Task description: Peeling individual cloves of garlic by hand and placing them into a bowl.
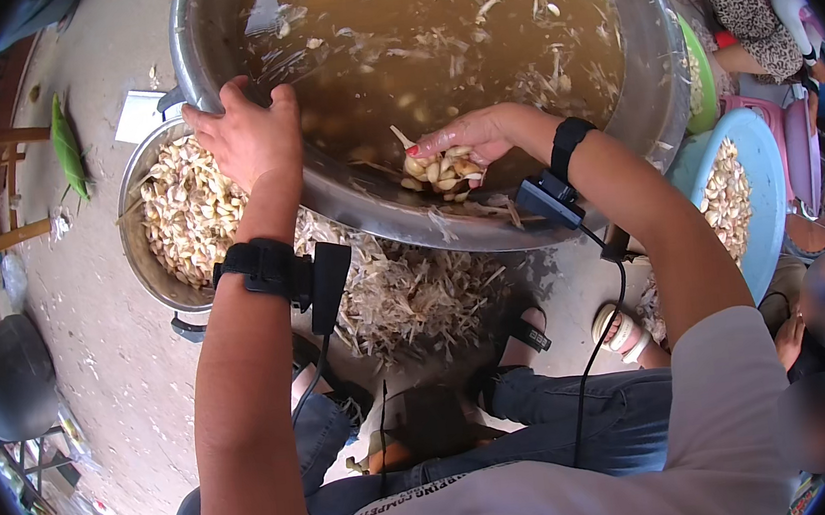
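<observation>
My right hand point(472, 142) cups a handful of garlic cloves point(443, 169) just above brown water in a large metal basin point(370, 213). Bits of papery skin and several loose cloves float on that water point(391, 56). With fingers spread, my left hand point(252, 135) rests at the basin's left rim and holds nothing that I can see. Below it stands a metal pot point(130, 242) with a black handle, filled with garlic cloves point(188, 205). Part of the pot is hidden by my left hand and forearm.
Garlic skins point(416, 295) lie heaped on the floor under the basin, before my feet. At right stand a light blue tub point(764, 198) of garlic and a green basin point(699, 76), with other people close by. A wooden chair point(6, 194) is at left. Cables hang from both wrist straps.
</observation>
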Demonstrator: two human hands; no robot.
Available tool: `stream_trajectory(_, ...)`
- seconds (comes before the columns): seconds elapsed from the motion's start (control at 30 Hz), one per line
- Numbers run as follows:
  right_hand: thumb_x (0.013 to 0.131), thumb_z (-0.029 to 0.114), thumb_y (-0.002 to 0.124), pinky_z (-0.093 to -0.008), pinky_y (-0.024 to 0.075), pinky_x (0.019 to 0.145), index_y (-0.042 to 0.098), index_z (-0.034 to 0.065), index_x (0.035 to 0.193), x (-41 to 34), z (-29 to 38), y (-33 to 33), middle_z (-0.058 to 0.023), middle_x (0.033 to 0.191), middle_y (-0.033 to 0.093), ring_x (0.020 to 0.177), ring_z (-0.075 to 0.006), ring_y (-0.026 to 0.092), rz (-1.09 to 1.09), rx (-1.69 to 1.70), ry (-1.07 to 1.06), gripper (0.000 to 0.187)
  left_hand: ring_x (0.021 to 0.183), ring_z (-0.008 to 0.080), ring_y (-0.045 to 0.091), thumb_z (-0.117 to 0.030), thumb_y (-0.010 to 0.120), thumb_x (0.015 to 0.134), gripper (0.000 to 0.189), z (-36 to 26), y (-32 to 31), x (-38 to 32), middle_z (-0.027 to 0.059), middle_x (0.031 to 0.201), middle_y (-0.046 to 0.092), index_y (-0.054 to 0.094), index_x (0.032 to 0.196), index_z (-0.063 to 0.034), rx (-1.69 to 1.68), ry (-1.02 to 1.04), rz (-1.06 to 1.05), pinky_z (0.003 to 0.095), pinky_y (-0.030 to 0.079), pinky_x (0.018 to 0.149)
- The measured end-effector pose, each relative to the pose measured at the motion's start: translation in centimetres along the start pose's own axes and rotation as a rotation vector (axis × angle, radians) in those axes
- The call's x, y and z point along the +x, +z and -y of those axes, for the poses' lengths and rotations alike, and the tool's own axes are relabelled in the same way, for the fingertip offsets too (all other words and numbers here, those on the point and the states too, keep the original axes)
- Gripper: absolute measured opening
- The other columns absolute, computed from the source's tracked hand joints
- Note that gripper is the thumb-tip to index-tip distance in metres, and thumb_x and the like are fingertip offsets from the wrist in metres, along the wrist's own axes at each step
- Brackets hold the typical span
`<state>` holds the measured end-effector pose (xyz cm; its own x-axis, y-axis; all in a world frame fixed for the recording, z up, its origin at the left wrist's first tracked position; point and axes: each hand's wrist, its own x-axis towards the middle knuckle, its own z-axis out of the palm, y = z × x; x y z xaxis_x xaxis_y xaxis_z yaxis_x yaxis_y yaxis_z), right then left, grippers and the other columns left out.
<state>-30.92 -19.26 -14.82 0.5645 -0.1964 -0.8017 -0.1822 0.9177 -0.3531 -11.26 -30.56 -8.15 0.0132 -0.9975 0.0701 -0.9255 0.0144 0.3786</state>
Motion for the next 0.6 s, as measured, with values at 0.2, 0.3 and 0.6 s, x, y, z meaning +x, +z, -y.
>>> stream_trajectory(0.2, 0.081, 0.052, 0.044, -0.0336, 0.0492, 0.065, 0.049, 0.0132, 0.108, -1.4, -0.7, -0.2, -0.0077, 0.101, 0.056, 0.088, -0.0171, 0.056, 0.058, 0.059, -0.115, 0.048, 0.116, 0.0353, 0.032, -0.035, 0.058, 0.066, 0.044, 0.1, 0.1, 0.2, 0.0232, 0.131, 0.021, 0.053, 0.107, -0.0193, 0.015, -0.018, -0.005, 0.04, 0.035, 0.091)
stream_trajectory(0.3, 0.082, 0.05, 0.042, -0.0337, 0.0496, 0.065, 0.049, 0.0127, 0.107, -2.0, -1.1, -0.1, -0.0079, 0.101, 0.055, 0.088, -0.0177, 0.055, 0.092, 0.115, -0.179, 0.046, 0.117, 0.035, 0.031, -0.036, 0.058, 0.066, 0.044, 0.1, 0.2, 0.2, 0.023, 0.132, 0.021, 0.053, 0.107, -0.0201, 0.016, -0.031, 0.012, 0.0399, 0.035, 0.091)
stream_trajectory(0.6, 0.08, 0.051, 0.047, -0.0309, 0.0503, 0.059, 0.053, 0.0111, 0.099, -7.2, -1.8, 2.6, -0.0052, 0.086, 0.059, 0.073, -0.014, 0.059, -0.297, 0.39, -0.535, 0.045, 0.118, 0.0352, 0.03, -0.04, 0.059, 0.066, 0.049, -0.1, -0.4, -0.1, 0.0245, 0.131, 0.021, 0.051, 0.11, -0.0194, -0.151, -0.02, 0.035, 0.04, 0.034, 0.092)
